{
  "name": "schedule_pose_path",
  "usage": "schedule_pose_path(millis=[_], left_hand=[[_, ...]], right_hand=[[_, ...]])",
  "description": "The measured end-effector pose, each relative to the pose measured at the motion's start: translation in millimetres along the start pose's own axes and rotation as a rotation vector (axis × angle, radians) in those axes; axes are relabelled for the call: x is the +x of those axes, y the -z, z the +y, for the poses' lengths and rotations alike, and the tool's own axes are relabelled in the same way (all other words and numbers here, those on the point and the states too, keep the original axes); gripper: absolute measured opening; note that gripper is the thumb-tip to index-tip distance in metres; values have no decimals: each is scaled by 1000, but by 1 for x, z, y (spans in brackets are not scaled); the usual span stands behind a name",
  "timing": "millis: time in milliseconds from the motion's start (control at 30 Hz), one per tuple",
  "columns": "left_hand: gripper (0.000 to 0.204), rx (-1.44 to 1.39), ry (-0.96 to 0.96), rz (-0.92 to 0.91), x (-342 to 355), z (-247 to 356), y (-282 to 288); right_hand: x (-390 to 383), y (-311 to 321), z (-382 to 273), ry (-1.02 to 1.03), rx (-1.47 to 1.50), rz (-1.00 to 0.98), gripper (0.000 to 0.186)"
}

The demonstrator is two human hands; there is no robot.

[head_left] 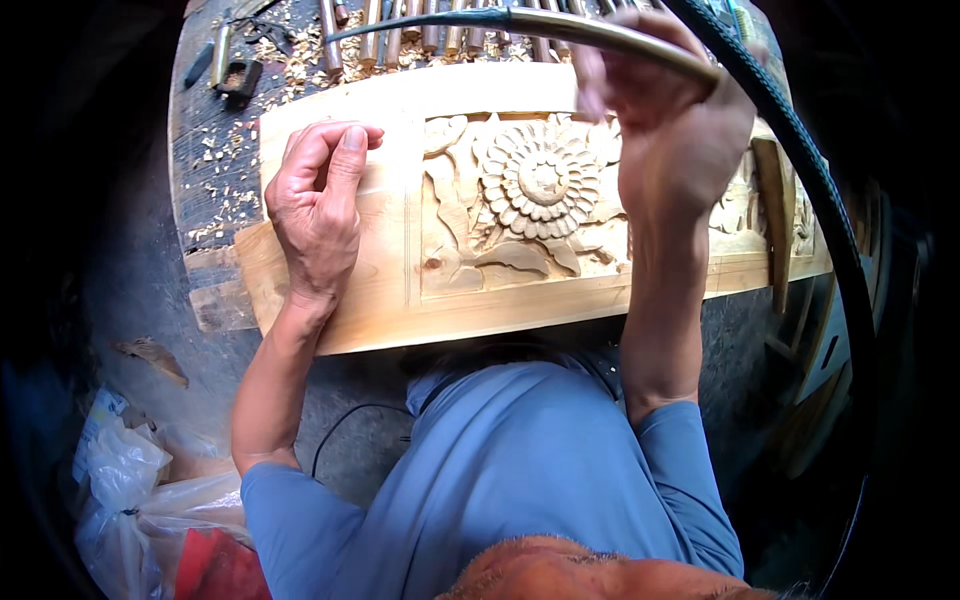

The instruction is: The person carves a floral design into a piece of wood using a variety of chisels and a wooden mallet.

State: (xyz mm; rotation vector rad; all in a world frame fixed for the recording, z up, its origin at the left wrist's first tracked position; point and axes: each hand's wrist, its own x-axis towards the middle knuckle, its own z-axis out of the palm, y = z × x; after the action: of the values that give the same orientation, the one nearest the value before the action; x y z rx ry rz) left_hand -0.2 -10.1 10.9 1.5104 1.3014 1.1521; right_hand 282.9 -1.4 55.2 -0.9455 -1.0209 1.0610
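Note:
My left hand [318,205] is over the plain left part of a pale wooden board, its fingers curled and the thumb pressed toward them. Whatever it may hold is hidden. My right hand [670,135] is raised above the board's right half and smeared by motion, so its fingers cannot be read. A curved brownish tube [620,42] with a thin blue-green end crosses in front of it; whether the hand grips it is unclear. The carved board [375,270] bears a round, many-petalled flower [540,182] in relief, with leaf shapes around it.
Chisel-like tools with round handles [430,35] lie in a row along the far side, among wood shavings [300,62]. A wooden bar [776,215] lies across the board's right side. A dark braided cable [800,150] arcs down the right. Plastic bags [125,480] sit at lower left.

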Motion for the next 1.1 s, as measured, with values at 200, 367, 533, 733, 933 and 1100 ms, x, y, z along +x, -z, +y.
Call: schedule_pose_path(millis=[200, 367, 533, 733, 933, 1100], left_hand=[[20, 106, -55, 41, -57, 30, 9], [35, 179, -161, -13, -127, 41, -19], [51, 349, -292, -51, -139, 28, -34], [54, 460, -448, -122, -140, 22, -35], [56, 477, -482, -144, -137, 24, -35], [55, 503, -489, -173, -138, 23, -33]], right_hand=[[-110, 10, -43, -89, -42, 94, 82], [-178, 5, -41, 138, -532, -165, 36], [-195, -9, -38, 368, -908, -372, 41], [-199, -10, -34, 338, -913, -503, 41], [-202, -10, -34, 272, -866, -499, 43], [-201, -12, -36, 278, -883, -494, 44]])
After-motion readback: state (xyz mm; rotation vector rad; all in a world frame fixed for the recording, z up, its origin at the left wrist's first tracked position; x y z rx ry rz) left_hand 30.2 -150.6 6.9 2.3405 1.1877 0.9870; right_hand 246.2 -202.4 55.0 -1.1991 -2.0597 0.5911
